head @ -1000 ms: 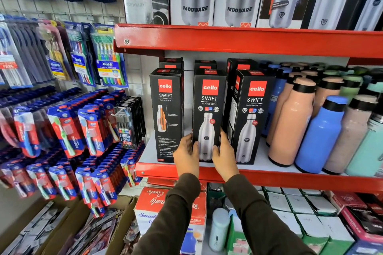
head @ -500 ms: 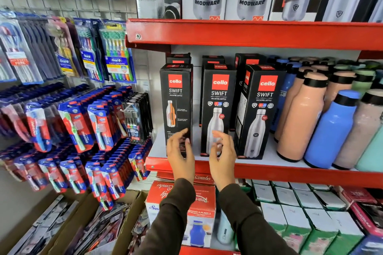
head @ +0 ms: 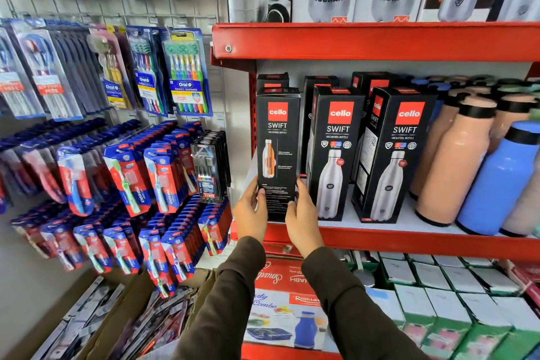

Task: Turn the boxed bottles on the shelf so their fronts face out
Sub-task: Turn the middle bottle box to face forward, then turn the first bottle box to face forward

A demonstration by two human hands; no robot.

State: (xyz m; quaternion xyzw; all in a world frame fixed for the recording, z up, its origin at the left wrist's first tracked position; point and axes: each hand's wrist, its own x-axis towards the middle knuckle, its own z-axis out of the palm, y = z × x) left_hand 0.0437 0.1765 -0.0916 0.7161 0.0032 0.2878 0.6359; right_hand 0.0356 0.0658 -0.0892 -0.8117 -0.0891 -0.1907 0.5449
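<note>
Red painted metal shelf (head: pixel 409 240), glossy lip with white deck above it. Three tall black cardboard boxes stand along its near edge at the left end, each rectangular, matte, with a red "cello" square and "SWIFT" in white. The leftmost box (head: pixel 277 152) shows a narrow panel with a small orange-and-silver bottle picture and fine print; it stands upright at the shelf's left end, just beside the red upright. Left hand (head: pixel 250 215) clasps its lower left edge, thumb on the facing panel; right hand (head: pixel 301 218) clasps its lower right edge, fingers curled round the corner, so both hands are grasping this box low down. Dark brown knit sleeves run to the wrists. The middle box (head: pixel 336 155) and right box (head: pixel 394 155) show a silver steel bottle picture; the right one stands slightly angled, its side panel visible. More black boxes stand behind, farther back. To the right, smooth matte bottles with black caps: a peach bottle (head: pixel 455 166) and a blue bottle (head: pixel 499 181). Left of the shelf, blister-packed toothbrushes (head: pixel 187 76) hang on a wire grid, plastic shiny.
</note>
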